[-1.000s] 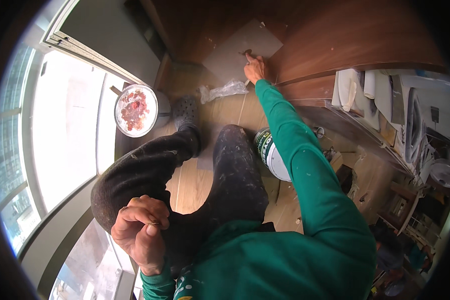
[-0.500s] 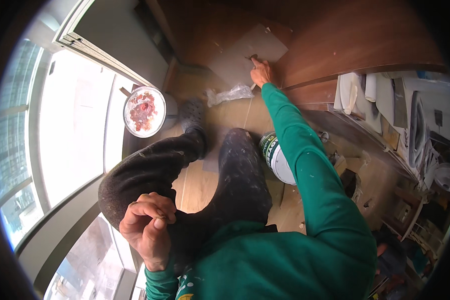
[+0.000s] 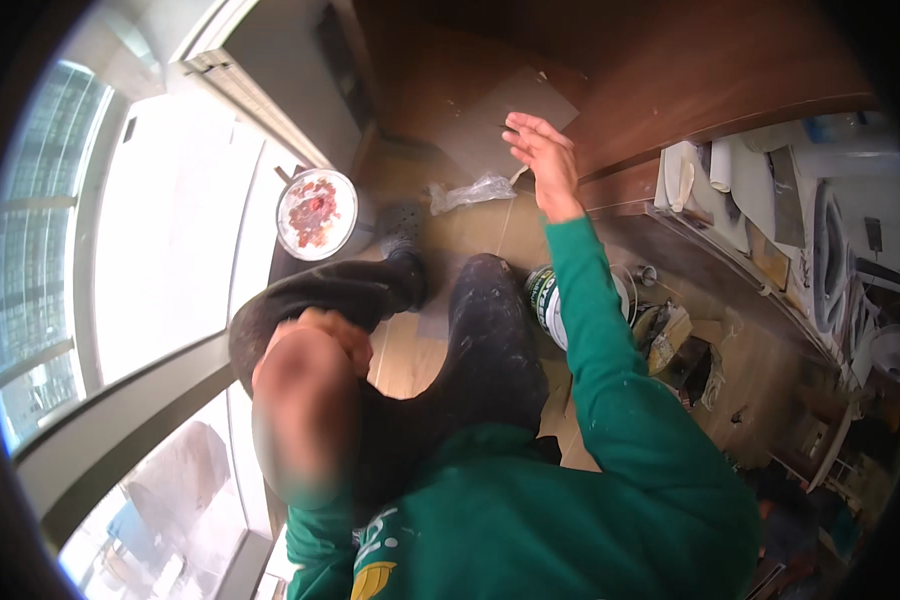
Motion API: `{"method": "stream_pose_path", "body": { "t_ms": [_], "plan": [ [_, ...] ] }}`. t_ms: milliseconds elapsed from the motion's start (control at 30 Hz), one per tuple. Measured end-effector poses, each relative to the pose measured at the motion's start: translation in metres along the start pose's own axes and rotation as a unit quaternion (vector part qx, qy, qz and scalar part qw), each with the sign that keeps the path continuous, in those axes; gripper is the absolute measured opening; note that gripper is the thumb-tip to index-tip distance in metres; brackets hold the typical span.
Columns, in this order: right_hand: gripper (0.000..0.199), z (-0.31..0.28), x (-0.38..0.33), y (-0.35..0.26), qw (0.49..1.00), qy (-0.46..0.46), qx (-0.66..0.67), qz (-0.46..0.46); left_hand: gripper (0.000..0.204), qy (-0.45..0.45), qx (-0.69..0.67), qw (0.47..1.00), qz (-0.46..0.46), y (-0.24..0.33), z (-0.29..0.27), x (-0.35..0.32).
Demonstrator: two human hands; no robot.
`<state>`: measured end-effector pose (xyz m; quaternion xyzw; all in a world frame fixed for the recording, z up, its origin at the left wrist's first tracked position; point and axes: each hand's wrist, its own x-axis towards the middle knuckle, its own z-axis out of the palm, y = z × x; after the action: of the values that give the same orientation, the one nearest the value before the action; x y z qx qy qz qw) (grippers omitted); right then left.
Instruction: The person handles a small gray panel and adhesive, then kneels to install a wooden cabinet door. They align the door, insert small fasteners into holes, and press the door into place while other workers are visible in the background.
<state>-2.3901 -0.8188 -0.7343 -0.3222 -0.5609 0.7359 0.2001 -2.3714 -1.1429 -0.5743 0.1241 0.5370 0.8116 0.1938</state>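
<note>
My right hand (image 3: pixel 545 158) is raised over the far floor area, its fingers stretched out and holding nothing I can see. Under and beyond its fingertips lies a flat grey sheet (image 3: pixel 475 125). Nearer than the sheet is a crumpled clear plastic bag (image 3: pixel 475 192). My left hand (image 3: pixel 312 385) is close to me above my left knee, smeared by motion. Its fingers look curled in; whatever they may hold is hidden. At the left stands a round white-rimmed tub (image 3: pixel 316 214) with reddish-pink and white material on top.
A white bucket with a green label (image 3: pixel 548 305) stands beside my right knee, partly behind my right forearm. Large windows (image 3: pixel 170 230) line the left side. A dark reddish-brown wood panel (image 3: pixel 690 70) runs along the far right. Shelving with rolls and sheets (image 3: pixel 740 200) and scattered debris (image 3: pixel 670 335) lie right.
My right hand has lifted off the grey sheet, drawn back slightly, and its fingers have spread. My left hand, earlier pinching a small thing, has turned and risen toward the camera.
</note>
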Motion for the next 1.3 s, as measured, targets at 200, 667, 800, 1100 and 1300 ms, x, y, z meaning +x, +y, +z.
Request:
{"method": "stream_pose_path", "body": {
  "t_ms": [200,667,800,1100,1300],
  "plan": [
    [0.03,0.073,-0.19,-0.128,0.947,-0.27,0.171,-0.021,0.011,-0.075,-0.108,0.991,0.041,0.015,-0.012,0.008],
    [0.031,0.156,-0.333,-0.152,0.891,-0.407,0.055,-0.193,0.015,-0.065,-0.211,0.97,0.103,0.075,-0.049,-0.071],
    [0.03,0.162,-0.343,-0.149,0.891,-0.409,0.041,-0.194,0.016,-0.07,-0.23,0.965,0.11,0.078,-0.056,-0.08],
    [0.03,0.163,-0.351,-0.145,0.901,-0.38,-0.017,-0.209,0.015,-0.061,-0.211,0.97,0.103,0.077,-0.059,-0.087],
    [0.028,0.164,-0.35,-0.14,0.905,-0.362,-0.026,-0.221,0.014,0.011,-0.197,0.976,0.096,0.079,-0.054,-0.092]
  ]
}}
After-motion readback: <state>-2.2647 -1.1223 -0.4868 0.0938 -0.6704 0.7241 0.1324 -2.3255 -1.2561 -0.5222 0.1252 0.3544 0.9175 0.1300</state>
